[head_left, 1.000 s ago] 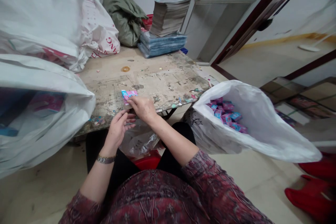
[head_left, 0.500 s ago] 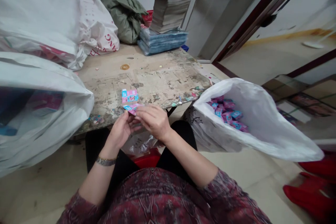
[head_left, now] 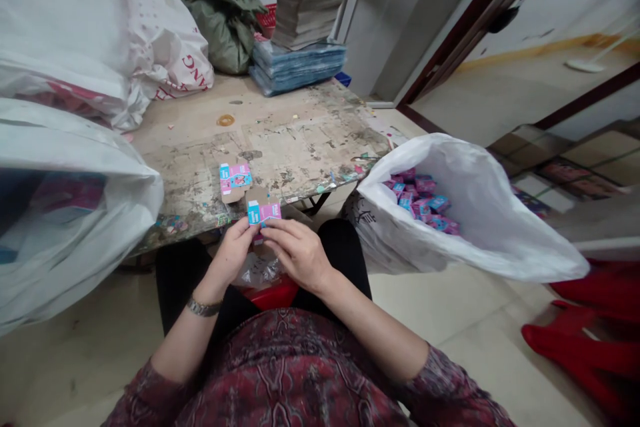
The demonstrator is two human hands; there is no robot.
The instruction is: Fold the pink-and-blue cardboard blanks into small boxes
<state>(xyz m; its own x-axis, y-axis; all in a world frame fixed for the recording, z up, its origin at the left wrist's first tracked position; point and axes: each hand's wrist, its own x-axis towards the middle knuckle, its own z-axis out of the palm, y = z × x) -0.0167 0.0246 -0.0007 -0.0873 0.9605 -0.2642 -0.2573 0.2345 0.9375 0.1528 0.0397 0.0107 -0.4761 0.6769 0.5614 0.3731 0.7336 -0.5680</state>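
At the near edge of the table (head_left: 310,140), it's two-handed work: the left hand (head_left: 235,247) pinches the lower left of a small pink-and-blue carton (head_left: 266,211), while the right hand (head_left: 299,250) has fingertips along its bottom edge. Brown card flaps stick up on top, and just beyond lies a second pink-and-blue carton blank (head_left: 235,177), flat on the worn tabletop. Looks like the shaping step, folding thin card into a box, though how far it's opened I can't tell! Over to the right, folded cartons (head_left: 425,203) sit inside an open white sack (head_left: 505,233). The next move, I'd judge, calls for a light, even press on the creases, both hands keeping the card square
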